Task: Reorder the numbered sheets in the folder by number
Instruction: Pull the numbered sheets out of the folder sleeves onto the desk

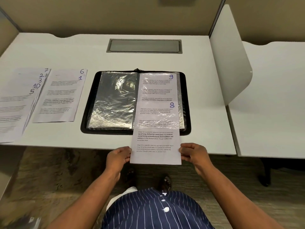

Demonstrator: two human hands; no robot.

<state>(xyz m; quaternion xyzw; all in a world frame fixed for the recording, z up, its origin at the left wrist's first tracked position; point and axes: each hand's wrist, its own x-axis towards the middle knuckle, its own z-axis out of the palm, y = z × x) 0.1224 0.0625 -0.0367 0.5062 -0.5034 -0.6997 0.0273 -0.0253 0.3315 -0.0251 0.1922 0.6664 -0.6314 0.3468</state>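
- White desk (206,96) inside a beige-walled cubicle, viewed from above.
- At near centre, sheet 8 (155,139); upper half tucked inside the right-hand clear sleeve (180,90) of the folder (92,103), lower half hanging out past the desk's near edge.
- At the paper's lower left edge, left hand (118,156) pinching it; at the lower right edge, right hand (194,153) pinching likewise.
- Beneath it in the same sleeve, sheet 9 (156,85), top part visible above the 8.
- Black, zip-edged folder lying open and flat; left page (113,100) a crinkled, glaring plastic pocket, seemingly empty.
- Left of the folder, a stack (61,100) showing 6 and 1; further left, a fanned pile (14,104) showing 7, 2, 3, 10 and 5; no 4 visible.
- Further out, grey cable hatch (144,45) at the back; white divider panel (229,66) on the right.
- Likely step: drawing sheet 8 out of the sleeve, or possibly feeding it in; impossible to tell from one view.
- Best done with both pinches kept level, moving slowly and straight along the sleeve's length; less risk of creasing the paper or dragging sheet 9 along; folder unheld, so liable to slide.
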